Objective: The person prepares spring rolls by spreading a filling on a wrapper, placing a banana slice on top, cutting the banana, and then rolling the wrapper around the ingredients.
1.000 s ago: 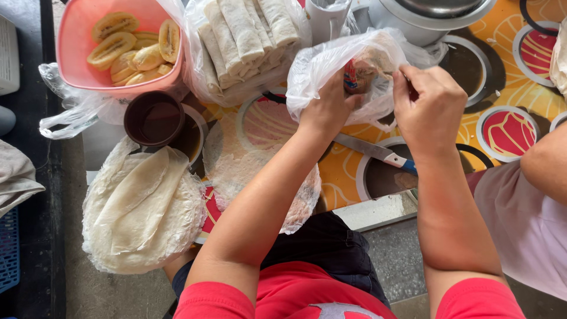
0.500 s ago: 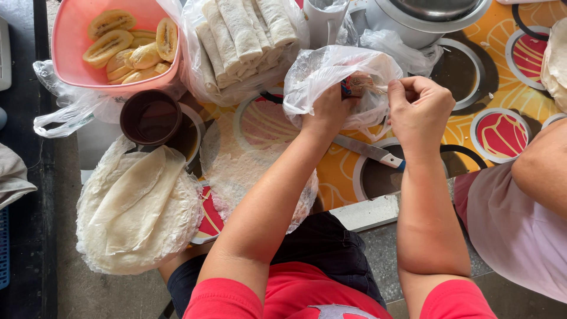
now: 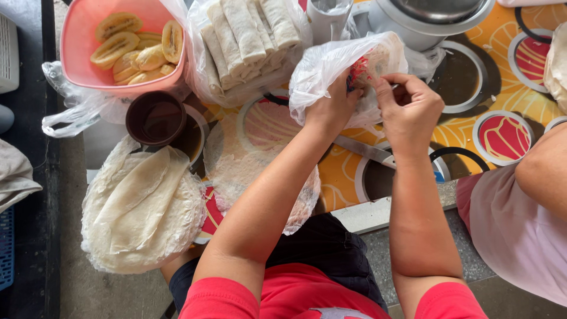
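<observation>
Head view: both hands work at a clear plastic bag (image 3: 345, 71) held above the far middle of the patterned orange tabletop (image 3: 502, 88). The left hand (image 3: 331, 109) has its grip closed on the bag's underside, bunching the film. The right hand (image 3: 410, 109) is just beside it, fingers (image 3: 393, 82) curled and pinched at the bag's mouth; its grip is closed on the plastic, though what lies inside, something red and pale, is too blurred to tell.

Left of the bag, a larger bag of rolled spring rolls (image 3: 245, 41) sits touching a pink tub of sliced bananas (image 3: 127, 44). Near that tub stands a dark brown cup (image 3: 156, 118). A stack of thin round wrappers (image 3: 142, 207) lies at the near left, with a single wrapper sheet (image 3: 260, 159) spread beside it. A knife (image 3: 366, 152) lies under the forearms. Another person's arm (image 3: 546, 171) shows at the right edge.
</observation>
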